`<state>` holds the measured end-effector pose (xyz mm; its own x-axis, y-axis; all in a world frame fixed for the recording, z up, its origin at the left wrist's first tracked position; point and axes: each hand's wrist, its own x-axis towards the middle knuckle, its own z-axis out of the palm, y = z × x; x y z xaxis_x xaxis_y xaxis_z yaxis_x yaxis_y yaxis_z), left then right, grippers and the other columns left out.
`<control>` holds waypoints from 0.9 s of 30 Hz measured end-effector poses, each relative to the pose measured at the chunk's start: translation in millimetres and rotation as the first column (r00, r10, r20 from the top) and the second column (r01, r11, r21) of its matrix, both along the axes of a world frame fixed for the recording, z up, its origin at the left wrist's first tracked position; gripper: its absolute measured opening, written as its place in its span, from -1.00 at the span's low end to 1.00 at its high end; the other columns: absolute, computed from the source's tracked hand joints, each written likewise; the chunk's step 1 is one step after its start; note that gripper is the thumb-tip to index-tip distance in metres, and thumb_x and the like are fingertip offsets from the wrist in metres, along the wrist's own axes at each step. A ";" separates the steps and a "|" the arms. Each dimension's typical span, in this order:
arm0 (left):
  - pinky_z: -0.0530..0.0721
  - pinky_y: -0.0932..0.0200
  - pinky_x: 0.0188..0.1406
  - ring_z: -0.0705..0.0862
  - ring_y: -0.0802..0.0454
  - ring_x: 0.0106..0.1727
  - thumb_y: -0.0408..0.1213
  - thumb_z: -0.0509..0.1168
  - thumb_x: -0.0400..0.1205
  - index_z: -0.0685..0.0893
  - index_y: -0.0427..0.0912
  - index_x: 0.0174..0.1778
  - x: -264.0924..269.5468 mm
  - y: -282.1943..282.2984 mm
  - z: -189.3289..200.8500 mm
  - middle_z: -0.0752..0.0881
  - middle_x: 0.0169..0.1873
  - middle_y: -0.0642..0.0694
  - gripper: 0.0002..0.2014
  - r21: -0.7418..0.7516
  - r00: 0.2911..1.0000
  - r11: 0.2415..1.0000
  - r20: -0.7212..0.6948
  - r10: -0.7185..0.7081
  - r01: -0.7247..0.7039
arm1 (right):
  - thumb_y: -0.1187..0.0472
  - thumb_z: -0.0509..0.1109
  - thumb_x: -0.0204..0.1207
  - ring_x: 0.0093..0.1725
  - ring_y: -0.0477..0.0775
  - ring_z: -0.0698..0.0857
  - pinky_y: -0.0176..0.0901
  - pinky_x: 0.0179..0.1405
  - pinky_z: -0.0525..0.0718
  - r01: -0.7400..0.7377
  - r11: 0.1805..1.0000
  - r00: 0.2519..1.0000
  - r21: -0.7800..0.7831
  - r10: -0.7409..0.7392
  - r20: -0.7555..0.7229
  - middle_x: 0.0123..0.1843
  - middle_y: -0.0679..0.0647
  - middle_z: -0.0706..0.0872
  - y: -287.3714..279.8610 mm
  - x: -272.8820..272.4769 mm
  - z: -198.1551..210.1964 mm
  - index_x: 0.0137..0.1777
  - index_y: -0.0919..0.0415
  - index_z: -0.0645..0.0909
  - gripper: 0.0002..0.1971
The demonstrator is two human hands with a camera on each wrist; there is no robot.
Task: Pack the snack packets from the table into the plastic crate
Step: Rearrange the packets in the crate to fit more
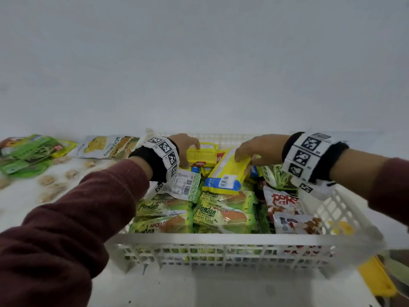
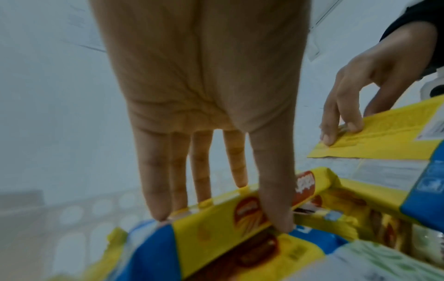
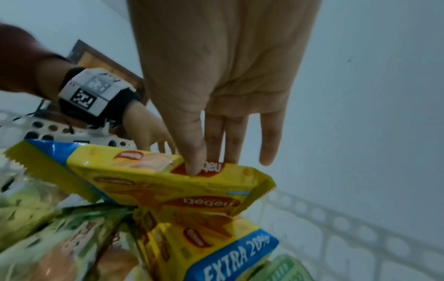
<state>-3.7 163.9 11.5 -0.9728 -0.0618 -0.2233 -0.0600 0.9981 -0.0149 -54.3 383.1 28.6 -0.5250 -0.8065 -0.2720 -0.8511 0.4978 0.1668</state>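
A white plastic crate (image 1: pixel 221 240) holds several snack packets. At its far side my left hand (image 1: pixel 190 156) grips a short yellow wafer packet (image 1: pixel 202 159) between thumb and fingers; the left wrist view shows that pinch (image 2: pixel 220 218) across the packet (image 2: pixel 204 224). My right hand (image 1: pixel 246 158) holds the far end of a long yellow packet with a blue end (image 1: pixel 223 180), tilted over the other packets. In the right wrist view the thumb (image 3: pixel 192 167) presses into this packet (image 3: pixel 156 182), with fingers behind it.
Green pandan cake packets (image 1: pixel 221 214) and red-and-white packets (image 1: pixel 285 202) fill the near part of the crate. On the table to the left lie green packets (image 1: pixel 28 156) and a jackfruit packet (image 1: pixel 106 147). A yellow object (image 1: pixel 376 282) sits at the lower right.
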 end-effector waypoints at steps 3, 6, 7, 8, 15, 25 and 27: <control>0.48 0.11 0.23 0.51 -0.12 0.35 -0.27 0.43 0.51 0.51 -0.09 0.41 1.7 -11.0 9.0 0.52 0.35 -0.20 -0.47 0.063 0.999 0.997 -0.030 -0.038 0.039 | 0.30 0.26 0.60 -0.05 -0.02 0.51 -0.30 -0.17 0.30 0.035 0.986 0.996 -0.161 -0.020 0.090 0.07 0.09 0.64 4.8 -3.4 10.6 0.29 0.12 0.56 -0.72; 0.50 0.16 0.20 0.56 -0.10 0.29 -0.21 0.28 0.61 0.54 -0.13 0.39 4.8 -13.1 21.4 0.59 0.31 -0.20 -0.60 0.122 0.992 0.990 -0.118 -0.055 0.069 | 0.31 0.26 0.60 0.12 0.06 0.56 -0.28 -0.05 0.36 0.089 0.990 0.994 -0.111 -0.080 0.079 0.12 0.01 0.57 1.3 -7.0 4.1 0.36 0.01 0.49 -0.64; 0.49 0.15 0.20 0.57 -0.12 0.28 -0.19 0.22 0.65 0.54 -0.17 0.39 5.9 -13.3 25.9 0.60 0.30 -0.21 -0.62 0.142 0.986 0.988 -0.159 -0.040 0.063 | 0.33 0.27 0.59 0.25 0.09 0.55 -0.22 0.09 0.43 0.108 0.991 0.991 -0.080 -0.101 0.084 0.24 0.02 0.57 -0.9 -7.6 0.4 0.41 -0.01 0.45 -0.58; 0.49 0.14 0.19 0.57 -0.15 0.27 -0.18 0.15 0.68 0.54 -0.23 0.38 5.5 -15.1 29.2 0.61 0.29 -0.23 -0.62 0.158 0.979 0.986 -0.204 -0.020 0.053 | 0.36 0.29 0.56 0.34 0.10 0.52 -0.16 0.22 0.46 0.109 0.993 0.990 -0.051 -0.104 0.094 0.36 0.02 0.53 -3.7 -7.8 -4.3 0.45 -0.02 0.39 -0.51; 0.42 0.13 0.15 0.51 -0.20 0.28 -0.29 -0.01 0.73 0.50 -0.39 0.31 -1.2 -32.0 37.8 0.57 0.27 -0.34 -0.66 0.307 0.956 0.951 -0.264 0.128 -0.043 | 0.24 0.54 0.28 0.42 0.15 0.39 0.00 0.19 0.57 -0.002 0.988 0.998 0.154 0.013 -0.069 0.50 0.08 0.20 -25.1 2.6 -27.7 0.54 -0.06 0.13 -0.11; 0.56 0.10 -0.11 0.60 -0.16 -0.13 -0.36 0.00 0.69 0.39 -0.27 0.48 -10.1 -44.9 28.7 0.62 0.11 -0.30 -0.59 0.737 0.907 0.667 -0.204 0.368 -0.104 | 0.21 0.21 0.64 0.45 0.06 0.45 -0.15 0.30 0.41 0.005 0.999 1.000 -0.033 -0.006 -0.014 0.57 -0.11 0.32 -21.4 9.2 -10.9 0.54 -0.09 0.27 -0.51; 0.58 0.02 0.03 0.55 -0.11 -0.01 -0.41 0.04 0.66 0.44 -0.39 0.43 -10.0 -46.2 26.5 0.59 0.23 -0.34 -0.60 0.808 0.880 0.569 -0.149 0.452 -0.155 | 0.15 0.13 0.68 0.41 0.05 0.49 -0.14 0.27 0.42 -0.012 0.996 0.998 -0.090 0.006 -0.060 0.51 -0.10 0.43 -19.8 8.2 -4.7 0.52 -0.08 0.31 -0.58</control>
